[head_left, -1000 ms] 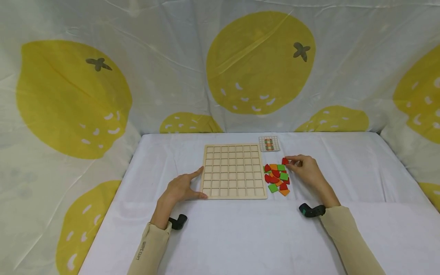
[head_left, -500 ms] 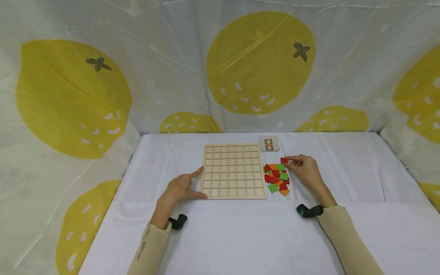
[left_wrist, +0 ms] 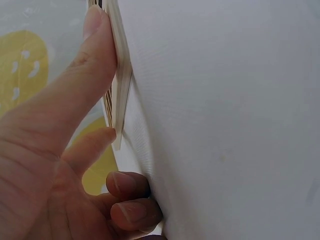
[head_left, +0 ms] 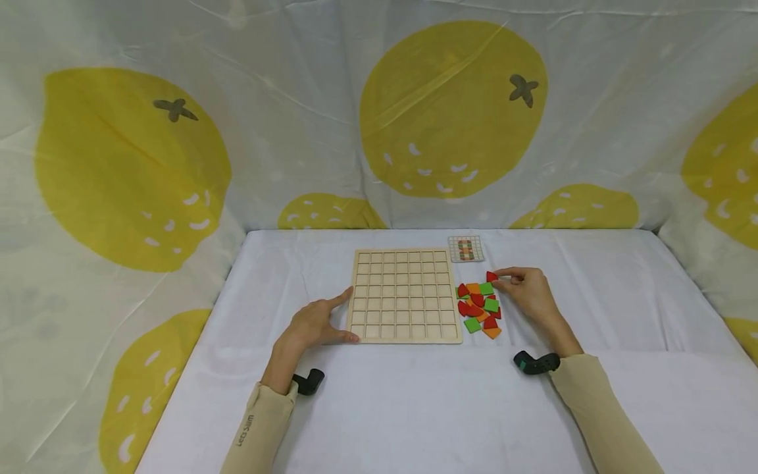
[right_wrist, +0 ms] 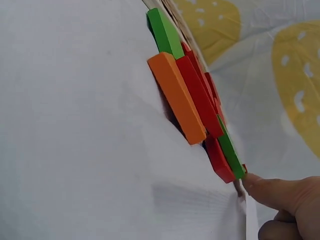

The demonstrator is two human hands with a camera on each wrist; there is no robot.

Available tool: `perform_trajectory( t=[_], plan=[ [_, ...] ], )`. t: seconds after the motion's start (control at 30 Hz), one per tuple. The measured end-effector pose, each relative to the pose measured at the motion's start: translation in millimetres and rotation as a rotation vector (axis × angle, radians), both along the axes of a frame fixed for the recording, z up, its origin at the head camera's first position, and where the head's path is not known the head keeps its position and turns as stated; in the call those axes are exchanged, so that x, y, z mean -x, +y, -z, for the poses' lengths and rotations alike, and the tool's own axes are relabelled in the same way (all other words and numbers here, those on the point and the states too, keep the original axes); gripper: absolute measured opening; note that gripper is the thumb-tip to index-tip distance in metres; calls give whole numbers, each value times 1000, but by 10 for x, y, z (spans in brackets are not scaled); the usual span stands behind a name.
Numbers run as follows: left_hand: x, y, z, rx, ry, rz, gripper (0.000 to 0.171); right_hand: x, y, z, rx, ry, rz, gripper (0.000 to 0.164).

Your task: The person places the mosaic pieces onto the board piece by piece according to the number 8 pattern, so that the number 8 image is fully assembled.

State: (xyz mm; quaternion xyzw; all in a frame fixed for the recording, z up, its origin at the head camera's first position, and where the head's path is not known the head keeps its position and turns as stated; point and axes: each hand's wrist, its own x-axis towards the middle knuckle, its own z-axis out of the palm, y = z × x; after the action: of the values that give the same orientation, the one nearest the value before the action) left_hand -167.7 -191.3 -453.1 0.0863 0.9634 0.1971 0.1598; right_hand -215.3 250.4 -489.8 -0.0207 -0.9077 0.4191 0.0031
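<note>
A square wooden grid board [head_left: 403, 296] lies flat on the table, its cells bare. My left hand [head_left: 309, 322] spans the board's near left corner, index finger against the left edge and thumb on the near edge. In the left wrist view the thumb [left_wrist: 90, 65] presses along the board's side, while other fingers curl loosely below. My right hand [head_left: 527, 289] pinches a red quarter-circle tile [head_left: 491, 276] at the far end of a tile pile. Red, orange and green tiles [head_left: 472, 325] overlap there. In the right wrist view the held tile is mostly hidden behind a green tile [right_wrist: 232, 150].
A small pattern card [head_left: 466, 249] with a coloured design on a grid lies just beyond the board's far right corner. White cloth [head_left: 414, 408] covers the table. A lemon-print curtain [head_left: 296, 99] stands behind and along the sides.
The red tile has turned slightly in my right fingertips, and its rounded edge shows more. My left hand keeps its place on the board. The head view has shifted slightly.
</note>
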Motion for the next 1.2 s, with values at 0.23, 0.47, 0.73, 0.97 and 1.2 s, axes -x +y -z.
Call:
perform_trajectory(
  t=[0.23, 0.47, 0.73, 0.97, 1.2],
  plan=[
    [-9, 8, -10, -16, -12, -2, 109, 21, -37, -104, -19, 26, 17, 30],
    [-11, 10, -17, -51, -30, -1, 110, 87, -140, -156, -17, 10, 8, 31],
    [0, 7, 2, -41, -18, -2, 109, 183, -392, -255, 4, -19, -35, 32],
    [-7, -1, -8, -30, -17, -8, 108, 274, -763, -283, 73, 6, -151, 30],
    [-10, 1, -11, -34, -15, -4, 108, 355, -1085, -200, 114, -3, -212, 27]
  ],
)
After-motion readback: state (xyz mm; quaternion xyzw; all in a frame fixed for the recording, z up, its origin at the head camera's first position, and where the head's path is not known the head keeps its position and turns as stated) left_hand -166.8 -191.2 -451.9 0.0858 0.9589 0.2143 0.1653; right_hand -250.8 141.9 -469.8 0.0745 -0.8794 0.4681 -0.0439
